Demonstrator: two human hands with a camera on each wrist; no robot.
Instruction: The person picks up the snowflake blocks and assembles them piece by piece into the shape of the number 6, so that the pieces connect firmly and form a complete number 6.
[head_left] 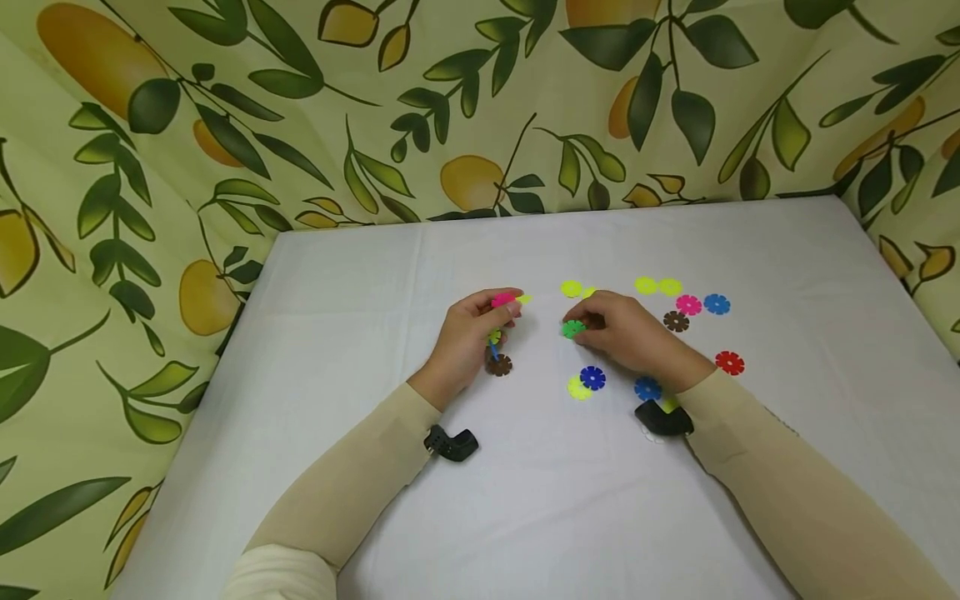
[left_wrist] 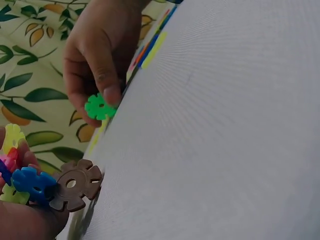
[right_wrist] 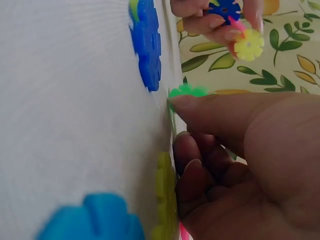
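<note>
My left hand (head_left: 467, 335) holds a cluster of joined plastic notched discs above the white table. A pink disc (head_left: 503, 298) and a yellow disc (right_wrist: 249, 45) stick out past the fingertips. Below the palm hang a blue disc (left_wrist: 32, 183) and a brown disc (left_wrist: 80, 184); the fingers hide part of the cluster. Thumb and fingers of my right hand (head_left: 630, 332) pinch a single green notched disc (head_left: 573, 329) close over the tabletop, a short way right of the cluster. The green disc and the cluster are apart.
Loose discs lie around my right hand: yellow ones (head_left: 657, 286) behind, pink (head_left: 688, 305), light blue (head_left: 717, 304) and brown (head_left: 676, 322) to the right, red (head_left: 730, 362) farther out, dark blue (head_left: 592, 378) in front. Another blue disc (head_left: 647, 388) lies by the right wrist. A patterned curtain (head_left: 480, 108) borders the table.
</note>
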